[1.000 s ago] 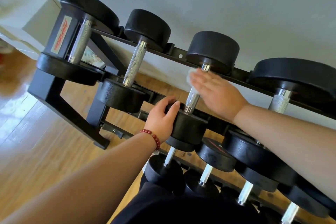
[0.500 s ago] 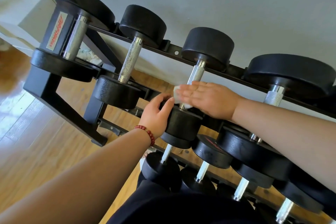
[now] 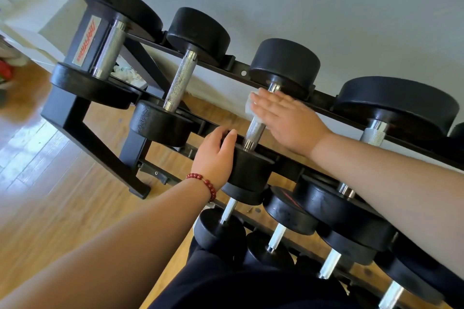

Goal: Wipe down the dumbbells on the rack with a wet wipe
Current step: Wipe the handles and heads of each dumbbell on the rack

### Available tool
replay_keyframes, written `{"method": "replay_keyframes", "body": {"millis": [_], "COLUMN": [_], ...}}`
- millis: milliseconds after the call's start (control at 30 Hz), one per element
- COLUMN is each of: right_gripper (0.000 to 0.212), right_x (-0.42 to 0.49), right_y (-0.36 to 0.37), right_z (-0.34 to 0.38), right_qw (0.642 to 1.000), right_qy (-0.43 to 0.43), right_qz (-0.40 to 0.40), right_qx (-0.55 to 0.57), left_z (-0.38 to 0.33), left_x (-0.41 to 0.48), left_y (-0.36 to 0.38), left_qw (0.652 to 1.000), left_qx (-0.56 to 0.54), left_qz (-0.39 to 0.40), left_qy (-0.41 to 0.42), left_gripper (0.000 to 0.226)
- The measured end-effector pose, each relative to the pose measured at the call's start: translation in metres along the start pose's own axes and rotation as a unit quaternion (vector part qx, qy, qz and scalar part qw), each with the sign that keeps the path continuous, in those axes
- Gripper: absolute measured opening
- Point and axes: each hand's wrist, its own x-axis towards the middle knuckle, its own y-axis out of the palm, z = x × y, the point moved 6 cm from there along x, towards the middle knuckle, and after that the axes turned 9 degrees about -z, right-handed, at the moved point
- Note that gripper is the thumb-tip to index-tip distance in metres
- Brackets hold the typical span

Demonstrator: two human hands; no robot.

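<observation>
Right hand [image 3: 286, 120] flat, pressing white wipe [image 3: 249, 105] onto knurled chrome handle of dumbbell [image 3: 254, 133]; left hand [image 3: 213, 155] grips its black near head.

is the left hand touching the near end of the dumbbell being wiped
Touching. The head view shows the left hand with its fingers curled over the rim of the near dumbbell head, with no gap between them.
</observation>
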Motion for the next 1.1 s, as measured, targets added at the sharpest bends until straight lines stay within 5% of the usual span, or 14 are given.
{"method": "replay_keyframes", "body": {"millis": [200, 333, 467, 533, 633, 733, 833, 967, 1100], "right_gripper": [0.047, 0.047, 0.047, 0.048, 0.048, 0.056, 0.045, 0.018, 0.023], "right_x": [-0.015, 0.0, -0.015, -0.01, 0.001, -0.003, -0.002, 0.005, 0.002], "right_y": [-0.001, -0.005, 0.0, -0.003, -0.006, -0.003, -0.008, -0.026, -0.029], "right_z": [0.018, 0.003, 0.027, 0.017, 0.0, 0.01, 0.007, 0.007, -0.002], "right_qw": [0.99, 0.999, 0.994, 0.995, 0.999, 0.99, 0.959, 0.958, 0.916], "right_qy": [-0.135, -0.023, -0.096, -0.101, -0.006, 0.07, 0.157, 0.173, 0.361], "right_qz": [0.02, -0.025, 0.006, -0.009, -0.034, -0.021, -0.088, -0.189, -0.117], "right_qx": [0.017, -0.036, 0.053, 0.013, -0.024, 0.124, 0.219, 0.132, 0.133], "left_z": [0.0, -0.003, -0.003, -0.001, -0.001, -0.003, -0.002, -0.001, 0.001], "left_x": [0.001, -0.001, -0.001, -0.001, -0.001, -0.001, 0.0, 0.0, 0.001], "left_y": [0.0, -0.001, -0.001, -0.001, -0.002, -0.003, -0.003, -0.002, -0.002], "left_qw": [1.0, 0.999, 0.999, 0.999, 0.999, 0.999, 0.999, 0.999, 0.999], "left_qx": [0.024, 0.027, 0.028, 0.029, 0.029, 0.03, 0.028, 0.026, 0.021], "left_qz": [-0.019, -0.02, -0.021, -0.023, -0.025, -0.025, -0.026, -0.024, -0.027], "left_qy": [0.002, 0.003, -0.001, -0.005, -0.004, -0.002, -0.006, -0.009, -0.009], "left_gripper": [0.039, 0.04, 0.039, 0.04, 0.04, 0.04, 0.041, 0.042, 0.04]}}
